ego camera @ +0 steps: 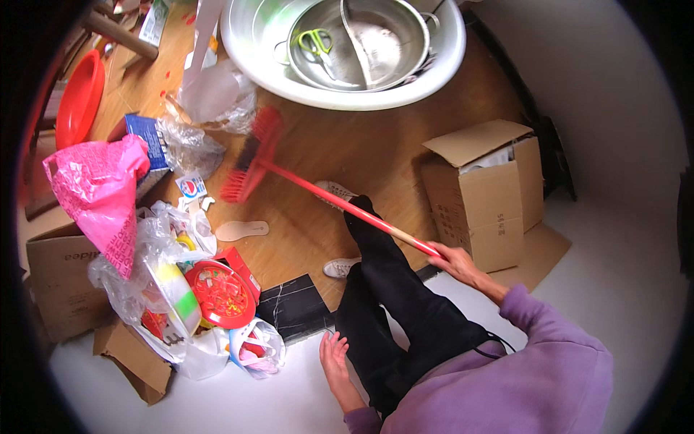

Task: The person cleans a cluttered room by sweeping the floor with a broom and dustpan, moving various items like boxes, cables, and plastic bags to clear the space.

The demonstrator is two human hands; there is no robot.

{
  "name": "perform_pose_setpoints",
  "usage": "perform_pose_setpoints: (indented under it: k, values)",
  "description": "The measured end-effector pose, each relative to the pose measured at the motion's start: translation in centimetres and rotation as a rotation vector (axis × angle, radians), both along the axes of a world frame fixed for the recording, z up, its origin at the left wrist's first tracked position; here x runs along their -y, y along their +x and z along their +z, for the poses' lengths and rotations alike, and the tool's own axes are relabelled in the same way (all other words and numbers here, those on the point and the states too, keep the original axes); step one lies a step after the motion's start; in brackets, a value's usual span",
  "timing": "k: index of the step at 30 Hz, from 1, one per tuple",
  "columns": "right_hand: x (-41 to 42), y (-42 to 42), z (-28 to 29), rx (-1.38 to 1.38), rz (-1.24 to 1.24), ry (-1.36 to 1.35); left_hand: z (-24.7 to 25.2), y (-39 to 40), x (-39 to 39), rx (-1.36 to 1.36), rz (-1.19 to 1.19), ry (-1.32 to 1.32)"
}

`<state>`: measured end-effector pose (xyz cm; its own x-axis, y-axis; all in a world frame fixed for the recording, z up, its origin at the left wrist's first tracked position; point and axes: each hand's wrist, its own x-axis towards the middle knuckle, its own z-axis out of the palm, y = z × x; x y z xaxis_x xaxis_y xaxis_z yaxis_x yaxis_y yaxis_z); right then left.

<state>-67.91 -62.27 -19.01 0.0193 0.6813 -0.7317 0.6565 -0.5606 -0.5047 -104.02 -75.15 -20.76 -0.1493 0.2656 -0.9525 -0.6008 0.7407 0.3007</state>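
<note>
My right hand [454, 264] is closed around the upper end of the red handle of a broom [347, 205]. The handle slants up and left over my shoes to a blurred head with red bristles [250, 157]. That head is near a clear plastic bag [190, 144] and other litter. My left hand [334, 352] is empty, fingers apart, beside my left leg. Below the broom head a pale shoe insole [242, 230] lies on the wooden floor. A small printed card [191, 186] lies left of the bristles.
Ahead, a large white basin [347, 102] holds a divided metal pot [379, 43] with green-handled scissors [317, 46]. At right stands a cardboard box [490, 217]. On the left are a pink plastic bag [103, 190], a red container [222, 295], another box [68, 287] and a red basin [81, 97].
</note>
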Motion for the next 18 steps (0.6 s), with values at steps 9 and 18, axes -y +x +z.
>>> perform_pose_setpoints:
  k: [9,18]
  values:
    - [19.0,7.8,10.8,0.237,-0.152,-0.167,3.7,-3.2,3.1,-0.032,-0.066,0.058]
    - [14.2,4.0,-2.7,0.107,-0.124,-0.061,5.1,-3.4,10.1,-0.107,-0.030,-0.189]
